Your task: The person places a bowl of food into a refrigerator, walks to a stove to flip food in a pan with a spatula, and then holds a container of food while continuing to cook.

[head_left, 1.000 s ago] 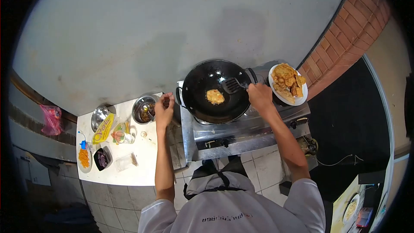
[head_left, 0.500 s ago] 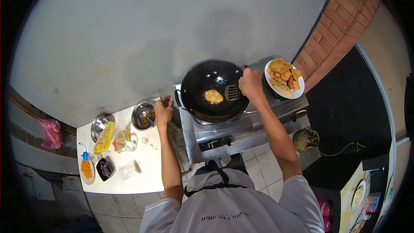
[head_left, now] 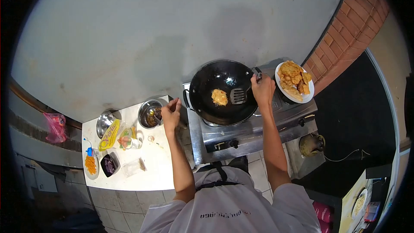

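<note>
My right hand (head_left: 263, 91) is closed around the handle of a slotted spatula (head_left: 238, 96) at the right rim of a black wok (head_left: 211, 113). The spatula's blade is down inside the wok, just right of a small golden fritter (head_left: 219, 97). My left hand (head_left: 171, 115) hovers between the wok's left handle and a steel bowl (head_left: 141, 120); its fingers are loosely bent and slightly apart, and I see nothing in them. Inside the bowl are a dark brown mixture and a spoon (head_left: 157, 120), close to my left hand.
The wok sits on a steel stove (head_left: 215, 136). Right of it stands a white plate (head_left: 307, 98) of fried pieces. On the white table (head_left: 155, 172) are another steel bowl (head_left: 103, 125), a yellow packet (head_left: 110, 136), a dark dish (head_left: 103, 170) and a plate of orange shreds (head_left: 90, 165).
The camera view has shifted, so the scene sits slightly further right. My left hand is a little lower beside the bowl. The spatula stays beside the fritter, held in my right hand.
</note>
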{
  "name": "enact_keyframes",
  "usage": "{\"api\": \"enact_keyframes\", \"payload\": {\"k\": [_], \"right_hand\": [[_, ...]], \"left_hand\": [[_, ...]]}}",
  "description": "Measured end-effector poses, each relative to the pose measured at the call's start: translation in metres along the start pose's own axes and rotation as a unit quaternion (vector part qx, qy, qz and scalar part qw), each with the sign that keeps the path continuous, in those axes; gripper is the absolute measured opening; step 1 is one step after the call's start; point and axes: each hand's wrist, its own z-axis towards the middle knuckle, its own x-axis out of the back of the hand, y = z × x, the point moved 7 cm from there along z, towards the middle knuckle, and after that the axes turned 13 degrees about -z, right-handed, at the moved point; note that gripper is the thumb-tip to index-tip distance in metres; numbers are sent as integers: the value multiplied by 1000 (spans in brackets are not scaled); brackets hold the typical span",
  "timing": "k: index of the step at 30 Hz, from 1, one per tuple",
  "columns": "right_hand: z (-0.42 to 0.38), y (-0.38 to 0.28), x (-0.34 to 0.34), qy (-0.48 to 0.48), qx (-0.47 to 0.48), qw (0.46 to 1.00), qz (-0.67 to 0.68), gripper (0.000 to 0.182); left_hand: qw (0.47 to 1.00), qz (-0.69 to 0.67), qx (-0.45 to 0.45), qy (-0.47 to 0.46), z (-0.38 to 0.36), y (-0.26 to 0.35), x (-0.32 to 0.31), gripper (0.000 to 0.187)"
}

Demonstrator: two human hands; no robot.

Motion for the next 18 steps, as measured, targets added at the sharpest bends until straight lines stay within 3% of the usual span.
{"api": "enact_keyframes", "payload": {"k": [10,18], "right_hand": [[-13,7,-28,-42,-26,999,18,31],[-40,3,-34,-7,-51,997,54,34]], "left_hand": [[999,33,6,-3,-5,15,-14,29],[995,97,-15,30,-6,15,-11,31]]}}
